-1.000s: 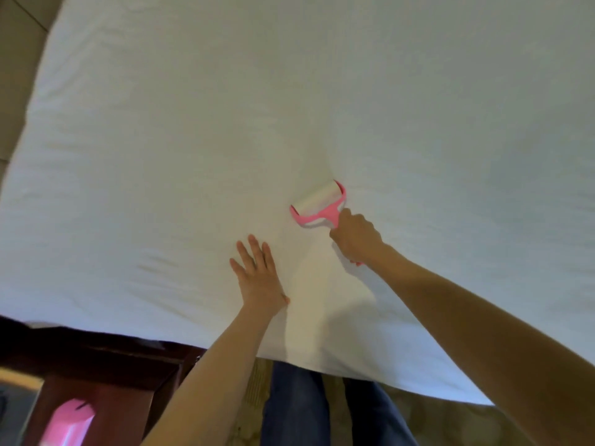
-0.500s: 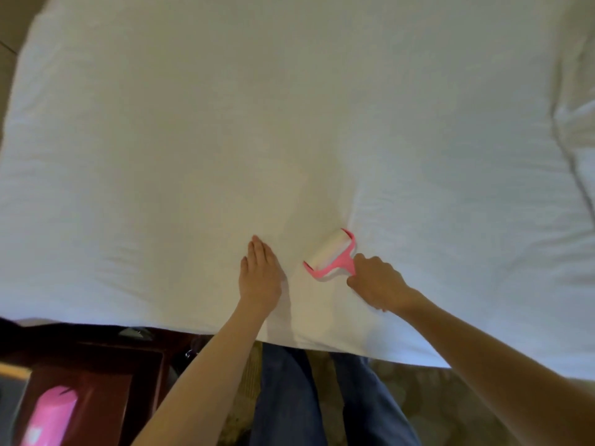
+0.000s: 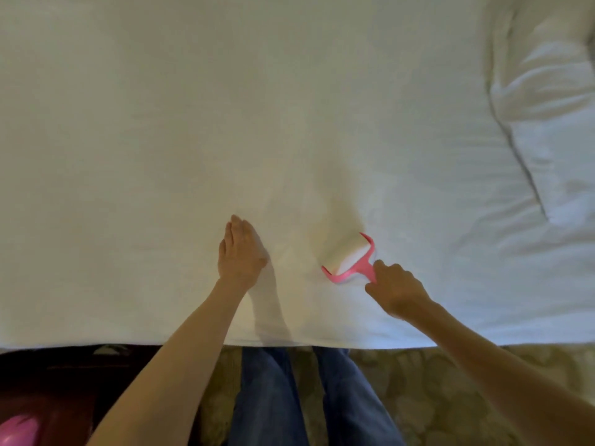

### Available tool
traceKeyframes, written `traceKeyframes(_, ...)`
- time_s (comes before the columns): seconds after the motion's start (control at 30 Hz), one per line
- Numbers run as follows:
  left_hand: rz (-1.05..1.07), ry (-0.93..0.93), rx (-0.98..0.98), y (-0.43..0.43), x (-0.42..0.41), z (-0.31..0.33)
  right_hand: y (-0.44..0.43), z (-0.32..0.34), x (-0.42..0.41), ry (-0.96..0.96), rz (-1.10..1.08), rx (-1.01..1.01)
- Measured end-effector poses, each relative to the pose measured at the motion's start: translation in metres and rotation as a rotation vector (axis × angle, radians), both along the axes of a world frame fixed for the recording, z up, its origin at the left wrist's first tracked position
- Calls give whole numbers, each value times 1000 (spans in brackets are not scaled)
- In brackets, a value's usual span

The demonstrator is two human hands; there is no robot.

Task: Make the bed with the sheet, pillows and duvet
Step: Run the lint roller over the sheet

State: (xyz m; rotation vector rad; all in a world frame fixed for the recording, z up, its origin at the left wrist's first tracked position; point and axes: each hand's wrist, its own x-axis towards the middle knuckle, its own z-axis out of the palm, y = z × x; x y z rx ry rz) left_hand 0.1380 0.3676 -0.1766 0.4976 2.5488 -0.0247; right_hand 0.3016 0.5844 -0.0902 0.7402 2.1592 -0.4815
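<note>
**Drew the roller back to the near edge**

Pulled the pink-framed lint roller (image 3: pixel 349 259), with its white sticky drum, back across the smooth white cotton sheet (image 3: pixel 225 123) over the last second, from further in on the bed to a spot near its front edge. Gripped the pink handle in the right hand (image 3: pixel 394 289), fingers curled round it, drum touching the cloth. Kept the left hand (image 3: pixel 240 252) flat on the sheet, just left of the roller and apart from it. Closed up its fingers, spread a second ago, into a straight, tight row. Pinned the cloth that way, most likely, to stop it dragging under the drum. Swung the view rightward too, bringing in a rumpled white mass of bedding (image 3: pixel 547 107) at the right of the mattress; duvet or pillow, could not tell which.

Judged the sheet already spread and lying flat, with only faint creases beside the roller. Read the stroke as cleaning, with one pass finished at the edge. Reckoned the duvet and pillows yet to be laid out. Glimpsed, below the bed edge, blue denim trouser legs (image 3: pixel 273 397), patterned beige carpet (image 3: pixel 434 381), a dark wooden bedside cabinet (image 3: pixel 64 381) and a blurred pink object (image 3: pixel 17 431) in the lower left corner.
</note>
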Motion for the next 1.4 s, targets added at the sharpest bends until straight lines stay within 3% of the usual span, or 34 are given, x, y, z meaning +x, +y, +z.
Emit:
traceKeyframes(0.27, 43, 15, -71, -13, -41, -4, -16, -16, -65, 76, 40, -9)
traceKeyframes(0.53, 137, -186, -32, -15, -60, -14, -40, -38, -189, 159, 31, 3)
traceKeyframes(1.03, 22, -391, -104, -17, -85, -14, -70, -59, -382, 325, 90, 2)
traceKeyframes(1.4, 52, -456, -90, -16, -91, -18, -66, -63, -404, 376, 108, 5)
